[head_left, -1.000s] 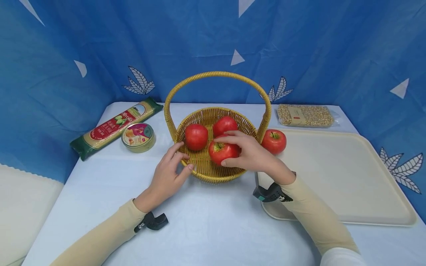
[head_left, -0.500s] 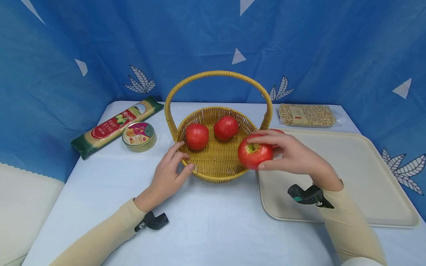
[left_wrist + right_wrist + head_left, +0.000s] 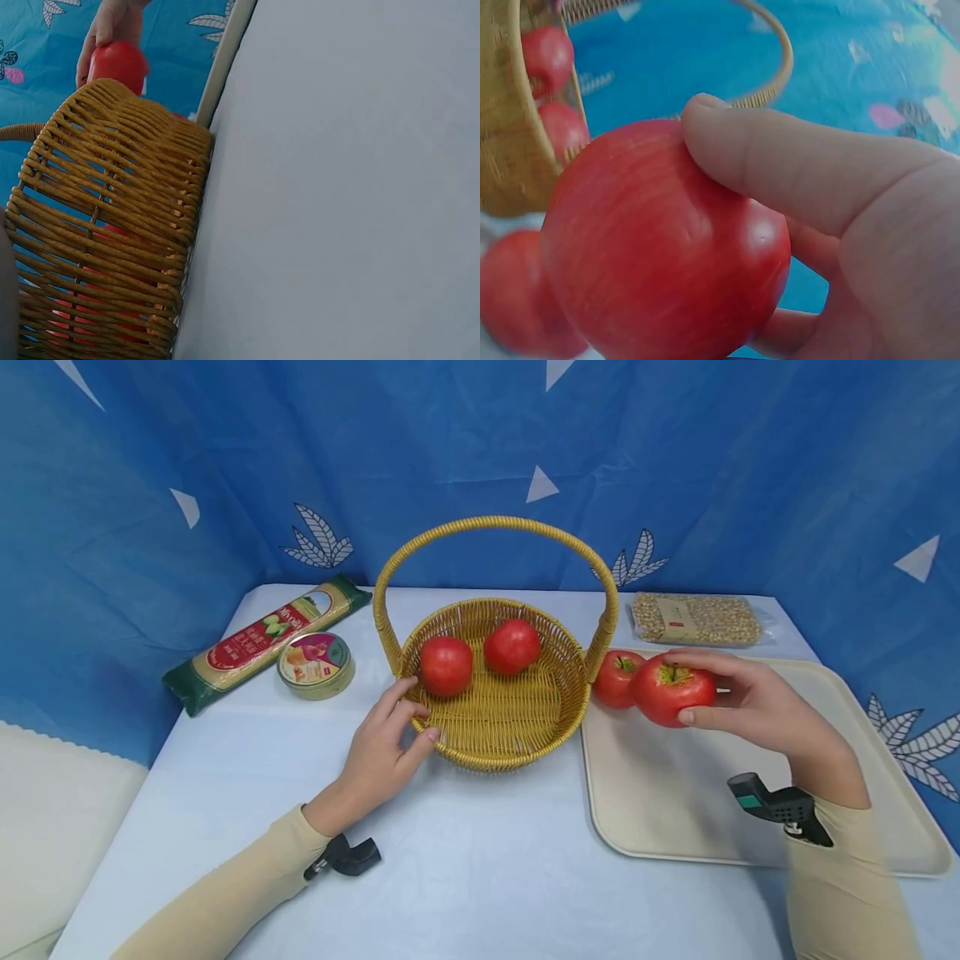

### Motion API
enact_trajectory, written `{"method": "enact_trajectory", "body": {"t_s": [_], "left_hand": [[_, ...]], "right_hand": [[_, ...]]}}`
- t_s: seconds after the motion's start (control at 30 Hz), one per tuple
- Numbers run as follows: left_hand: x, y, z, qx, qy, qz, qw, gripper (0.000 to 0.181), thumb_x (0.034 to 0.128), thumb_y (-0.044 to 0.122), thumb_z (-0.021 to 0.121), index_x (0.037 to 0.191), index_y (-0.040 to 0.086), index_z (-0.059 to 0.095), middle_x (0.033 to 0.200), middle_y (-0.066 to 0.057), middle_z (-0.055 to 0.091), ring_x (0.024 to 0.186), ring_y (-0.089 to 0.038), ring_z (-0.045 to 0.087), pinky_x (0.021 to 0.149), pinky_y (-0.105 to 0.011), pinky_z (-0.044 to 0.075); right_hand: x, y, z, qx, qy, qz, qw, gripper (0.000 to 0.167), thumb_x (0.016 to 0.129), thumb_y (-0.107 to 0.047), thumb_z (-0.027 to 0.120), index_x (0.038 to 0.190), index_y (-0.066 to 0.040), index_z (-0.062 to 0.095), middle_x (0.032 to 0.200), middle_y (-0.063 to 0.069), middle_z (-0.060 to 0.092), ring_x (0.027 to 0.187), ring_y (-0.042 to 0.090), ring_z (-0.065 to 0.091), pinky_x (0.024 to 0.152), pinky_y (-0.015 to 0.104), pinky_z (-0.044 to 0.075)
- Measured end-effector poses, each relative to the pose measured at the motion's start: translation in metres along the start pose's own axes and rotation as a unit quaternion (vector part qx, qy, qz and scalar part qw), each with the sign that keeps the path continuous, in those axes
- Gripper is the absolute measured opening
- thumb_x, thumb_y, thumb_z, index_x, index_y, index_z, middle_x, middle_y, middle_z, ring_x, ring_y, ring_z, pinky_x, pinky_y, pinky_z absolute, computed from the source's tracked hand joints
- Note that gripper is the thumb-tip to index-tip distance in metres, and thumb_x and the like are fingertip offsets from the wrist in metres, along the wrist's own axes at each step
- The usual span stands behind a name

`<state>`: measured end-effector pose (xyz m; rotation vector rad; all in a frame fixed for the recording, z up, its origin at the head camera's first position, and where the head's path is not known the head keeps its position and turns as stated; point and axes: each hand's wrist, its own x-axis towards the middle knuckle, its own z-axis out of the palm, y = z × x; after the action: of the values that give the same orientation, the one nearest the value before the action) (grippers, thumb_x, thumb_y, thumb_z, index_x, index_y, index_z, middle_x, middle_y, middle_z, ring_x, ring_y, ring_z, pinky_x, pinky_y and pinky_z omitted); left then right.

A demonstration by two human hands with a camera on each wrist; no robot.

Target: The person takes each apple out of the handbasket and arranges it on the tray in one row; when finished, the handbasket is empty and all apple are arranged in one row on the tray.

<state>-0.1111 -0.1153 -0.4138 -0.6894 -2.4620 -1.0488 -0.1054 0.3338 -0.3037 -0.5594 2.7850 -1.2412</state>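
At frame right, the right hand [image 3: 765, 703] grips an apple [image 3: 670, 700] over the tray [image 3: 675, 814]; left of centre, the left hand [image 3: 381, 750] rests loose fingers on the basket [image 3: 491, 762], seemingly to steady it.

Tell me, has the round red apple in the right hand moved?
Yes. The round red apple went right, from the round yellow wicker basket to over the beige rectangular tray.

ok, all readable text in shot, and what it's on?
"Olivoil…": long green-ended packet; last letters unclear, Chinese characters below too small.
Round tin: lid print too small to read.
Clear bag of tan grains: label print too small.
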Motion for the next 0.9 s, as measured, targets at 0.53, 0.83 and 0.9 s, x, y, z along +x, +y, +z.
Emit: {"method": "enact_trajectory", "body": {"t_s": [0.53, 0.83, 0.9], "left_hand": [[0.0, -0.003, 0.002, 0.0, -0.007, -0.003, 1.0, 0.024, 0.0921, 0.025, 0.066, 0.104, 0.004, 0.065, 0.148, -0.021, 0.052, 0.138, -0.039, 0.052, 0.109, -0.059, 0.046], [-0.001, -0.002, 0.001, 0.0, -0.006, -0.004, 1.0, 0.026, 0.0922, 0.026, 0.065, 0.105, 0.004, 0.065, 0.148, -0.022, 0.052, 0.137, -0.04, 0.053, 0.108, -0.06, 0.046], [-0.001, -0.002, 0.001, 0.0, -0.006, -0.004, 1.0, 0.026, 0.0922, 0.026, 0.065, 0.105, 0.004, 0.065, 0.148, -0.022, 0.052, 0.137, -0.039, 0.053, 0.108, -0.06, 0.046]], "right_hand": [[0.0, 0.067, -0.017, 0.009, 0.061, 0.093, 0.9938, 0.066, 0.091, -0.001, 0.071, 0.152, -0.008, 0.046, 0.125, -0.028, 0.046, 0.098, -0.007, 0.056, 0.07, 0.013, 0.056], [0.007, 0.09, -0.01, -0.005, 0.061, 0.148, 0.9871, 0.069, 0.094, -0.015, 0.072, 0.155, -0.007, 0.04, 0.133, -0.016, 0.044, 0.102, -0.004, 0.048, 0.072, 0.011, 0.054], [0.009, 0.092, -0.009, -0.005, 0.06, 0.152, 0.9865, 0.07, 0.095, -0.016, 0.072, 0.156, -0.006, 0.038, 0.137, -0.006, 0.046, 0.103, -0.004, 0.046, 0.073, 0.011, 0.053]]}}
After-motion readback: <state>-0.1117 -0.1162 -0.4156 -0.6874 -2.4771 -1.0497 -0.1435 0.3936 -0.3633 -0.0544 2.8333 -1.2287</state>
